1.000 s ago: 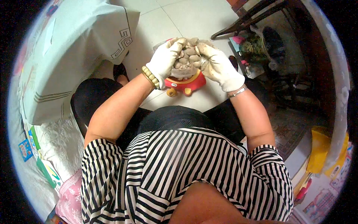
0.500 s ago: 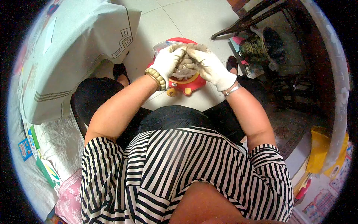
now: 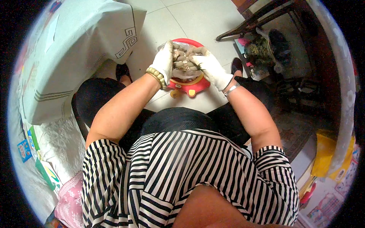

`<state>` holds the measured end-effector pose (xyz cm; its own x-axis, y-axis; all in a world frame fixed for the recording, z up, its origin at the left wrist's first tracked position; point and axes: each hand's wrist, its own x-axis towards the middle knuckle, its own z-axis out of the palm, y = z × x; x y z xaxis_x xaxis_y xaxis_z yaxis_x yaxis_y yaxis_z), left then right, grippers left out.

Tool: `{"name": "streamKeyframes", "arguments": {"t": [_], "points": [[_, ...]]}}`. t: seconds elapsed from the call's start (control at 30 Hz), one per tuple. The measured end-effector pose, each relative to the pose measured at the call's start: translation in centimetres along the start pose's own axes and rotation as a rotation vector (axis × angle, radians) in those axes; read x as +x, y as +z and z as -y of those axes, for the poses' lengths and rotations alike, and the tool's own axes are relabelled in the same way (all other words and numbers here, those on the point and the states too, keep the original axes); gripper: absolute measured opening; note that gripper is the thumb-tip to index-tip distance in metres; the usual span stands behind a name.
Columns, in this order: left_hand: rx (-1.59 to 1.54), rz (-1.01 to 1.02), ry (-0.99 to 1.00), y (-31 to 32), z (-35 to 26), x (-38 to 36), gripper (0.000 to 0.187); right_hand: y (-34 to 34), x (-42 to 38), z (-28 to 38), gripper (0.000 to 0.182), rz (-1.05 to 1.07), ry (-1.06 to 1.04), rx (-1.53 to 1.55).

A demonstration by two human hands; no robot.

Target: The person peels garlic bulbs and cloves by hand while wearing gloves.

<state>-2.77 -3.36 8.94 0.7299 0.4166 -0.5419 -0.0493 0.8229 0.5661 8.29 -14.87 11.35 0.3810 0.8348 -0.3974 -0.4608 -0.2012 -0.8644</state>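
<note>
Between my two white-gloved hands is a bunch of brownish-grey, knobbly pieces (image 3: 184, 62), too small to identify. My left hand (image 3: 165, 57) is closed round the left side of the bunch, its glove edge near a beaded bracelet. My right hand (image 3: 209, 65) pinches the bunch from the right, with its fingertips at the pieces. Beneath the bunch, clear plastic (image 3: 182, 75) lies over a red and yellow round seat-like item (image 3: 194, 87) on the floor.
A pale green cloth (image 3: 87, 41) covers a table at the left. Dark wooden furniture (image 3: 251, 28) stands at the right, by a plastic bag of greenish stuff (image 3: 260, 51). My shoes are on the tiled floor (image 3: 163, 19). A yellow bag (image 3: 327, 152) is at the lower right.
My hands have moved apart slightly, and my left hand is more upright. More of the bunch of brownish-grey pieces now shows between them.
</note>
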Motion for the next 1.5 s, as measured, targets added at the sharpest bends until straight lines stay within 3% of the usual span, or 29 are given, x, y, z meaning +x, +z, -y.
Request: {"name": "streamKeyframes", "arguments": {"t": [0.07,0.17,0.3,0.4,0.47,0.5,0.57,0.7,0.83,0.93,1.0,1.03,1.07,1.13,1.17,1.23,1.4,1.5], "points": [[0.006,0.028,-0.021,-0.1,-0.1,0.0,0.047,0.6,-0.3,0.7,0.031,0.142,0.044,0.02],[-0.078,0.02,0.01,0.5,-0.3,-0.8,0.042,0.3,0.9,0.2,0.028,0.197,0.184,0.103],[-0.147,0.088,-0.026,0.5,-0.2,-1.0,0.025,0.0,1.7,-0.8,0.028,0.174,0.15,0.059],[-0.094,0.084,-0.007,-0.1,0.4,-0.2,0.016,0.1,1.4,-0.6,0.028,0.053,-0.019,-0.113],[0.025,0.168,0.063,-0.5,0.8,0.0,0.015,-0.3,1.9,-0.4,0.028,-0.036,-0.195,-0.47],[0.03,0.196,0.078,-0.6,0.9,0.1,0.016,0.1,1.4,0.2,0.028,-0.035,-0.194,-0.47],[0.023,0.189,0.063,-0.8,1.0,0.3,0.017,1.5,-0.1,2.0,0.027,0.064,0.046,-0.327],[0.117,0.116,0.038,-0.7,0.5,-0.5,0.024,0.9,0.5,0.8,0.024,0.097,-0.064,-0.3],[0.173,0.107,0.071,0.1,0.5,-1.3,0.028,0.6,0.7,-0.1,0.023,-0.008,-0.088,-0.288],[0.2,0.063,0.164,0.7,1.0,-1.6,0.034,0.9,1.0,-0.9,0.02,-0.044,-0.086,-0.292],[0.464,-0.016,0.313,0.7,1.5,-1.5,0.039,0.8,1.1,-1.4,0.017,-0.063,-0.077,-0.27],[0.519,-0.015,0.307,0.5,2.0,-1.1,0.064,0.7,1.1,-1.5,0.017,-0.052,-0.089,-0.289],[0.518,-0.015,0.307,0.3,2.4,-0.7,0.064,0.6,1.1,-1.7,0.017,-0.041,-0.1,-0.308],[0.473,-0.049,0.376,0.6,2.5,-0.8,0.042,0.2,1.3,-1.7,0.022,0.037,-0.056,-0.244],[0.474,-0.05,0.376,0.6,2.6,-0.6,0.042,0.1,1.4,-1.7,0.028,0.115,-0.014,-0.179],[0.652,-0.091,0.57,0.4,2.9,-0.2,0.043,0.4,1.0,-1.9,0.028,0.087,-0.018,-0.112],[0.679,-0.083,0.501,1.5,2.1,-1.7,0.044,1.6,-0.1,-1.5,0.026,0.049,-0.118,-0.024],[0.7,-0.106,0.54,1.8,2.5,-1.8,0.044,2.1,-0.7,-0.6,0.026,-0.028,0.051,0.082]]}}
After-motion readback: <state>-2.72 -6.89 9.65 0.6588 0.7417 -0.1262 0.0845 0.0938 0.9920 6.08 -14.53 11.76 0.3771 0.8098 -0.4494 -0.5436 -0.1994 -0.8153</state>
